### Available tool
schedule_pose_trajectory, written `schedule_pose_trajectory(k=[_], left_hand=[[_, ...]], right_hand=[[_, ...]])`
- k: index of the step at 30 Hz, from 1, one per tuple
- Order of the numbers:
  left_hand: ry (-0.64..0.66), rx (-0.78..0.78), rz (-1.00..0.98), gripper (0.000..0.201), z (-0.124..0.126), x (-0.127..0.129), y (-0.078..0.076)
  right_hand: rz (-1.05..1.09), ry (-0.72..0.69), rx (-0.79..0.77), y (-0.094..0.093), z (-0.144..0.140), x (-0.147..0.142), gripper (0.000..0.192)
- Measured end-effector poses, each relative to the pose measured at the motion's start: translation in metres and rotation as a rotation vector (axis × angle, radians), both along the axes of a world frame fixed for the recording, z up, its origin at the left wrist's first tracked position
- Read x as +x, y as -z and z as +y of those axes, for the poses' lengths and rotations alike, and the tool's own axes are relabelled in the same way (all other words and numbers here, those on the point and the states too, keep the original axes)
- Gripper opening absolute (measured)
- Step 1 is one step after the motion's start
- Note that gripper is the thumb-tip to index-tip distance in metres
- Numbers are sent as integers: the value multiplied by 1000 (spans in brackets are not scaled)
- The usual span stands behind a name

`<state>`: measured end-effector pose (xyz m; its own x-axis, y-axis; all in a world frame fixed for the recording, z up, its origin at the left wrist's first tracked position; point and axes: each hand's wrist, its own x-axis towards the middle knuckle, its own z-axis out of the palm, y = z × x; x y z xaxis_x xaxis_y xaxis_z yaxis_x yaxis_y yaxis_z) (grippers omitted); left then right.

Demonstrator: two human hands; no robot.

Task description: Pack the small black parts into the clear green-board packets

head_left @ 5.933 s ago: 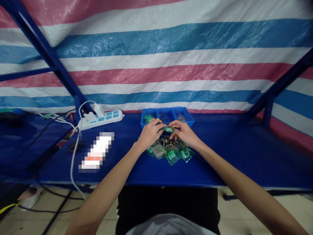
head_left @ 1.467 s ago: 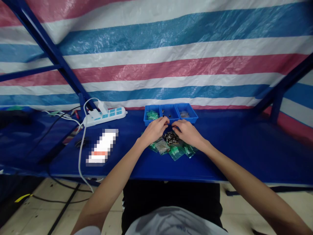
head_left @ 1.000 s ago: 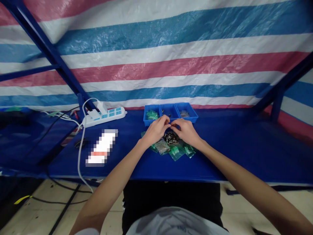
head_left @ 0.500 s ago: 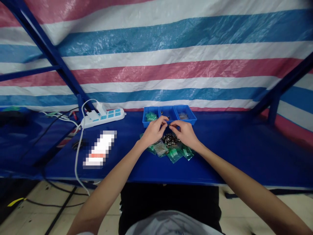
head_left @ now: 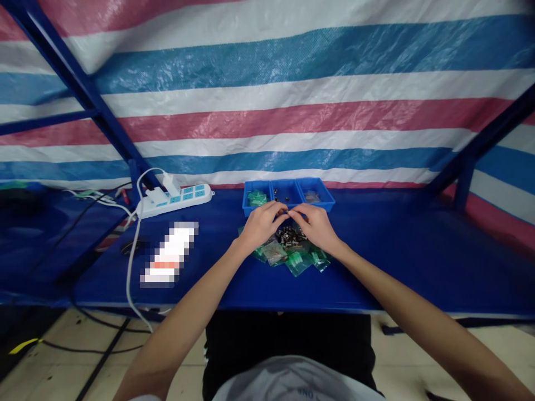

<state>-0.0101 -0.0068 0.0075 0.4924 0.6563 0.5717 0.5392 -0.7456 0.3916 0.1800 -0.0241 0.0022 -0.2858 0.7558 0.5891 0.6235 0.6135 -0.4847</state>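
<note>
Left hand (head_left: 261,224) and right hand (head_left: 316,224) above screw pile (head_left: 291,236), fingertips pinched together, held item too small to identify.

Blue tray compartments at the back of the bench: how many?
3, side by side in one row. Left compartment holds green bags, middle compartment a few small dark parts, right compartment some pale pieces. The hands hide part of the tray's front edge.

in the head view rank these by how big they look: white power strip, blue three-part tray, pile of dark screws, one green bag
1. blue three-part tray
2. white power strip, nearly as long but slimmer
3. pile of dark screws and a green bag look alike; hands partly hide the pile.
</note>
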Motion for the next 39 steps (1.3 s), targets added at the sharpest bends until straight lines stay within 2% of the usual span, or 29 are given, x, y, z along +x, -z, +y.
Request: schedule_pose_trajectory(k=[3,8,13,21,29,35,39], left_hand=[[-16,-2,11,18,0,0,0],[-16,-39,-42,19,2,1,2],[17,-84,-56,20,4,2,3],[14,-69,-24,33,2,1,1],[14,-44,-86,25,-1,3,-1],[23,-1,-66,26,-2,2,-1],[29,-3,-41,20,-3,0,-2]], right_hand=[[-11,-12,13,0,0,2,28],[35,-14,11,2,0,0,12],[0,4,23,6,1,0,13],[-91,-9,23,9,1,2,13],[-77,-32,-27,5,-3,-2,15],[-56,-30,-37,4,-3,-2,14],[-37,-23,-21,4,-2,-1,17]])
